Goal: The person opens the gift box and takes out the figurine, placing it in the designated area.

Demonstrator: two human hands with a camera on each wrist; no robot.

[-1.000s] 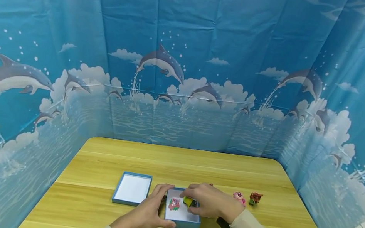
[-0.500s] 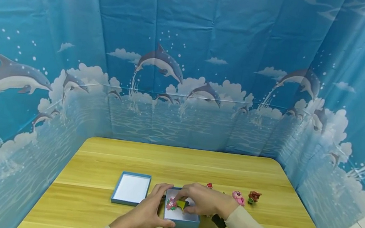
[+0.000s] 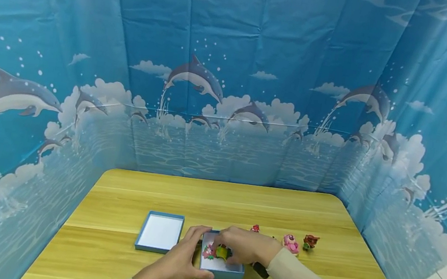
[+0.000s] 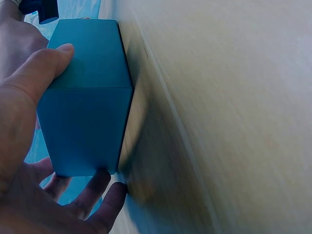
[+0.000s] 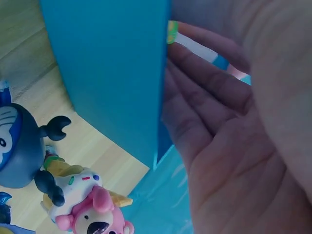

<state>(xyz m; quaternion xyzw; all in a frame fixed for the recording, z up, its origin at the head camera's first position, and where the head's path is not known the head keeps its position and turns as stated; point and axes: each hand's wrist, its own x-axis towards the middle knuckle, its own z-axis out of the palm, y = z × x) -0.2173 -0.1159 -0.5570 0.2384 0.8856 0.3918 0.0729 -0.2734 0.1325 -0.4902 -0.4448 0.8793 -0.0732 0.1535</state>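
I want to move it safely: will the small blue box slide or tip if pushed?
The blue box looks low and flat-bottomed, so it probably slides rather than tips. It seems light cardboard; the left hand steadying its side suggests it shifts easily.

The head view looks forward and down from above onto the wooden table (image 3: 282, 210) and dolphin backdrop, while each wrist view sits very close against an outer wall of the blue box (image 3: 226, 273) (image 4: 87, 97) (image 5: 112, 73), the one thing all three views share.
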